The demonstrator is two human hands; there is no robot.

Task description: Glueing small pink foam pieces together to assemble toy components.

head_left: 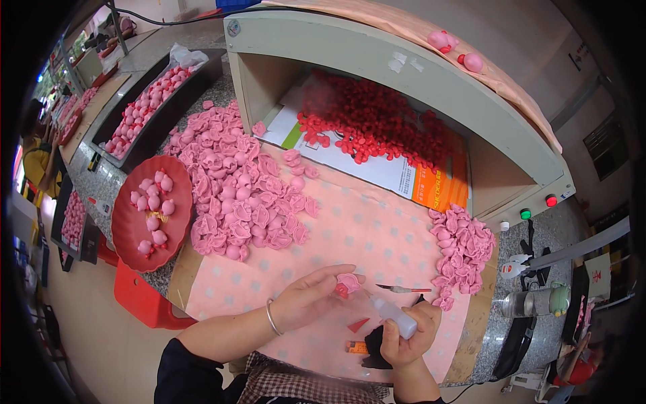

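Head view, lower middle of the frame: a small pink moulded piece [348,281] with a red bit at its lower edge sits pinched between the fingertips of the left hand [311,296], which is closed on it and holds it just above the pink dotted cloth [377,236] that covers the desk [531,323]. A metal bangle [271,316] rings that wrist. Just right and slightly below, the right hand [407,340] is wrapped around a small white squeeze bottle [393,316], whose nozzle slants up and left toward the pink piece; whether the tip touches it cannot be told.

Near the hands, on the cloth, lie a thin tool with a red handle [404,289] to the right of the piece, a small red triangular scrap [358,324] between the wrists, and an orange tube [356,347] by a black object at the lower edge.

Further out, a heap of pink moulded shells [235,182] fills the upper left of the cloth, and a smaller heap of pink shells [461,246] lies at the right. Left of the big heap, a red round tray [124,232] carries a few pink pig-like figures [153,202]. At upper centre an open-fronted pale box [404,67] shelters a pile of small red parts [377,124] spread on printed paper. At far upper left a long black tray [161,114] holds more pink figures. A clear bottle [531,303] lies at the right edge of the desk.
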